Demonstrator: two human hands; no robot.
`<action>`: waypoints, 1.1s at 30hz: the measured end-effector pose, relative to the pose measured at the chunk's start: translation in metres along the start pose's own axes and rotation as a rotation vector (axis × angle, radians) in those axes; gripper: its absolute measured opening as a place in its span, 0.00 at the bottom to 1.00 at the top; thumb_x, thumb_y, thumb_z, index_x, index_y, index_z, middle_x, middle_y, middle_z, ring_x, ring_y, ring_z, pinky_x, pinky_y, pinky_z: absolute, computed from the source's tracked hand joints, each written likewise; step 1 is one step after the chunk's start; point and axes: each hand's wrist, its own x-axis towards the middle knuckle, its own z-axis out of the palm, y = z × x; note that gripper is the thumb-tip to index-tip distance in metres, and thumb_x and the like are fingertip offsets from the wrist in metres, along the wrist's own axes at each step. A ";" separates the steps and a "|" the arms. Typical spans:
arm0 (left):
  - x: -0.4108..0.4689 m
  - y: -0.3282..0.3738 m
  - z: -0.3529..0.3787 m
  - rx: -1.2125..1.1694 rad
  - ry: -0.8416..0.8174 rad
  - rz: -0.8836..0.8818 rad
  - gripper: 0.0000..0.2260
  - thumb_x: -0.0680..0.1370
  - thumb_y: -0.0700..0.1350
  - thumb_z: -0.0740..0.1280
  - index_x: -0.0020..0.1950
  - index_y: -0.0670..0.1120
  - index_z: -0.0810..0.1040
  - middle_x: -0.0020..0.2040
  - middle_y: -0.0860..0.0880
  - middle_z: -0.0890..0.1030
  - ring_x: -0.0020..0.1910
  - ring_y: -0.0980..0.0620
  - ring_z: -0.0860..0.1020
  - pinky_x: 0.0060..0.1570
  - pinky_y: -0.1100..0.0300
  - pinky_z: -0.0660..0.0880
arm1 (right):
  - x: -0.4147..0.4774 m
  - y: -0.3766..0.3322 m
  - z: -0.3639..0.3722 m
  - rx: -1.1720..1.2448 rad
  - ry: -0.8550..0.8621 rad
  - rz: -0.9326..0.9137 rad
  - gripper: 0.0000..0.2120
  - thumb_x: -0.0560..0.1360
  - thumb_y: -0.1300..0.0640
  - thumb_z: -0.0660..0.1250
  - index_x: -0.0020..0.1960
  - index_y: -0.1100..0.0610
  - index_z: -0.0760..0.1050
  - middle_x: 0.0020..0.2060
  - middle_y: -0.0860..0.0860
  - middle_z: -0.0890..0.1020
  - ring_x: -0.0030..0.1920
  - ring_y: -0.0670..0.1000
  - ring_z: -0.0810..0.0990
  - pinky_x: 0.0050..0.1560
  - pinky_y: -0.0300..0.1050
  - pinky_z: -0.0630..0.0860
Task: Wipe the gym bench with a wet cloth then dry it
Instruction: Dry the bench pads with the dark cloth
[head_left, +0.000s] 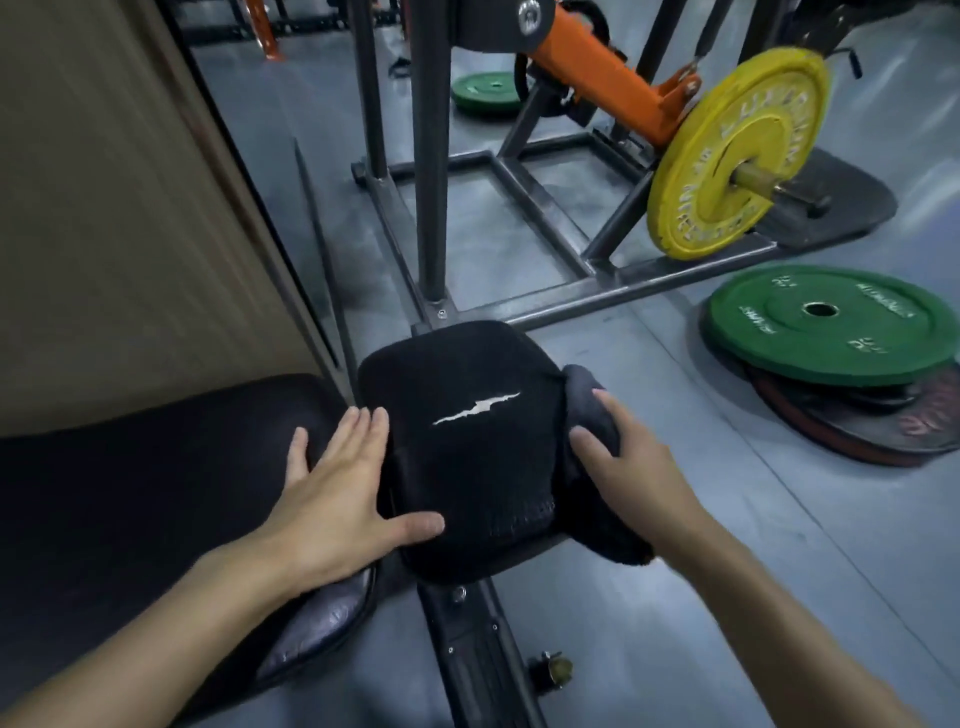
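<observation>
The black gym bench seat pad (467, 374) sits in the middle, with a jagged white tear across its top. The long back pad (130, 493) runs off to the left. My left hand (343, 493) lies flat with straight fingers where the two pads meet, its thumb on the seat pad's near edge. My right hand (628, 462) holds a dark grey cloth (584, 395) against the seat pad's right side. The cloth's loose end hangs below the pad near its front right corner.
A steel machine frame (519, 176) stands just beyond the seat, carrying an orange arm and a yellow weight plate (727, 156). A green plate (831, 322) lies stacked on others on the floor at right. A beige wall (104, 208) closes the left side.
</observation>
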 end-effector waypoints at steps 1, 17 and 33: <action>0.000 0.003 0.000 0.019 -0.005 -0.015 0.58 0.65 0.78 0.57 0.78 0.46 0.33 0.80 0.51 0.36 0.75 0.58 0.31 0.73 0.44 0.30 | 0.014 -0.007 -0.007 -0.015 -0.067 0.052 0.21 0.80 0.52 0.64 0.73 0.51 0.68 0.63 0.49 0.78 0.63 0.51 0.75 0.60 0.44 0.69; 0.006 0.015 -0.007 0.124 -0.047 -0.087 0.57 0.68 0.75 0.56 0.76 0.38 0.30 0.78 0.39 0.38 0.76 0.47 0.30 0.70 0.32 0.34 | 0.066 -0.044 -0.002 -0.428 -0.266 0.269 0.27 0.82 0.45 0.54 0.79 0.48 0.54 0.64 0.59 0.71 0.58 0.64 0.76 0.59 0.58 0.74; -0.002 0.013 -0.004 0.013 -0.026 -0.110 0.56 0.70 0.72 0.61 0.76 0.43 0.27 0.76 0.44 0.27 0.71 0.51 0.22 0.72 0.39 0.31 | 0.176 -0.120 0.040 -0.889 -0.562 -0.200 0.22 0.76 0.41 0.55 0.71 0.38 0.65 0.65 0.52 0.74 0.63 0.61 0.73 0.62 0.57 0.70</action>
